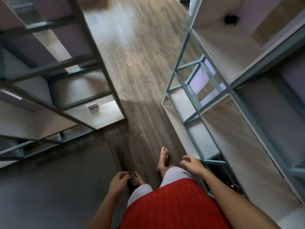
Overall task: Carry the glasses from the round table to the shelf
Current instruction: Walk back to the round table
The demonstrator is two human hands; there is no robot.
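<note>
1. Person walks barefoot down a wood floor (132, 63) aisle between two metal shelf units: left shelf (92, 52), right shelf (212, 103). View is motion-blurred.
2. Left hand (118, 180): empty, fingers loosely curled, nothing held.
3. Right hand (192, 163): empty, fingers relaxed and partly spread, nothing held, near the right shelf's lower corner.
4. Glasses: not in view. Round table also not in view. So which way the glasses point and their long axis can't be told from here.
5. Stage, my guess: in transit w/ no load, prob heading to fetch glasses.
6. Risks:
 - Aisle is narrow; a swinging right arm could clip the shelf frame, worse once it's carrying glass.
 - Bare feet + dropped glass = cut risk.
 - Fast pace (blur) w/ head down means less warning of what's ahead.
 - Carrying several at once could mean a slip; prob safer w/ one per hand.
7. Small dark thing (230, 19) sits on an upper right shelf board; too blurred to ID.
</note>
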